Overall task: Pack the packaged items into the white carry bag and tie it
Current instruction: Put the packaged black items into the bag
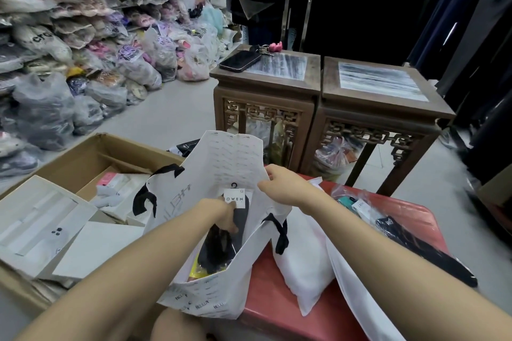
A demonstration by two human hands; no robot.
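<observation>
The white carry bag [230, 163] with black ribbon handles stands open on a red stool [277, 310]. My left hand [225, 214] reaches down into it, shut on a dark packaged item with a white "OWEN" tag [234, 198]. Other dark items and something yellow lie at the bag's bottom. My right hand [282, 184] pinches the bag's right rim and holds the mouth apart. More packaged items [382, 219] in clear plastic lie on the stool to the right, beside a plain white pouch [302, 255].
An open cardboard box [83, 152] with white boxes stands left of the bag. Two carved wooden side tables [313, 88] stand beyond, one bearing a phone [240, 60] and keys. Bagged goods are heaped along the left wall; clothes hang at the back.
</observation>
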